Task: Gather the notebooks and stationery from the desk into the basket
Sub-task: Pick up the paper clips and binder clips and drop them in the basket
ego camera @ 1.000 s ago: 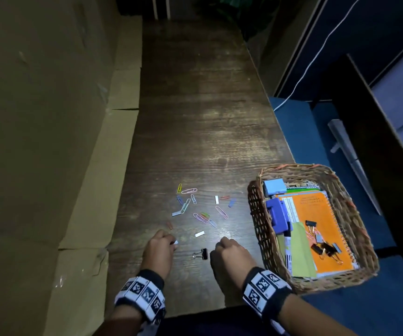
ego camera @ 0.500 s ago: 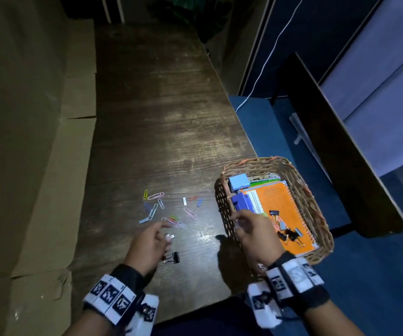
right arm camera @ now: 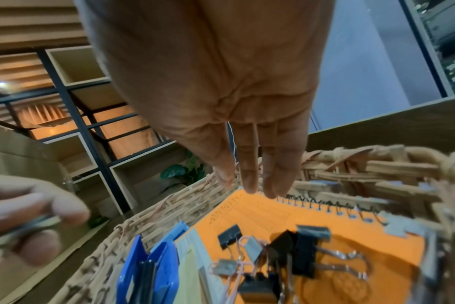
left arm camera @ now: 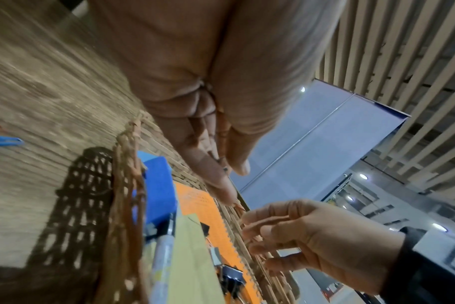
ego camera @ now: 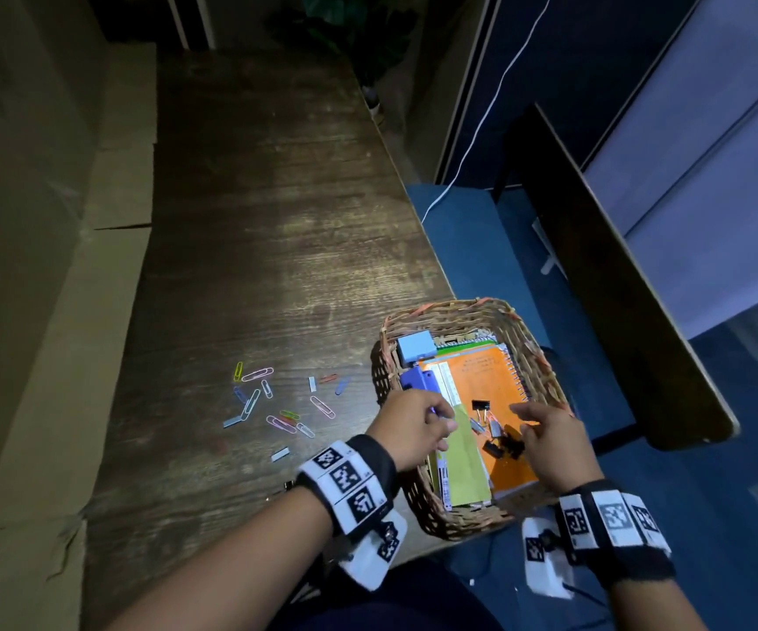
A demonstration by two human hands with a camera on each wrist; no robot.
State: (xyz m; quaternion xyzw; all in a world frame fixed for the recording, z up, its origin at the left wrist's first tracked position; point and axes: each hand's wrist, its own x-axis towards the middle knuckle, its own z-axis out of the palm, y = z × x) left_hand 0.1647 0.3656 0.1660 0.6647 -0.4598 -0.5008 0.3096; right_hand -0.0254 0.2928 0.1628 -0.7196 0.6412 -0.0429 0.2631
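Coloured paper clips (ego camera: pixel 276 400) lie scattered on our wooden worktop (ego camera: pixel 249 248). Our left hand (ego camera: pixel 413 425) pinches a small metal clip over the wicker basket (ego camera: pixel 454 311). Inside, binder clips (ego camera: pixel 497 441) rest on the orange notebook (ego camera: pixel 486 371). Our right hand (ego camera: pixel 550 441) hovers there, fingers (right arm camera: pixel 249 172) straight, holding nothing.

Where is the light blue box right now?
In the head view, the light blue box lies inside the wicker basket, in its far-left corner, just beyond the darker blue case.
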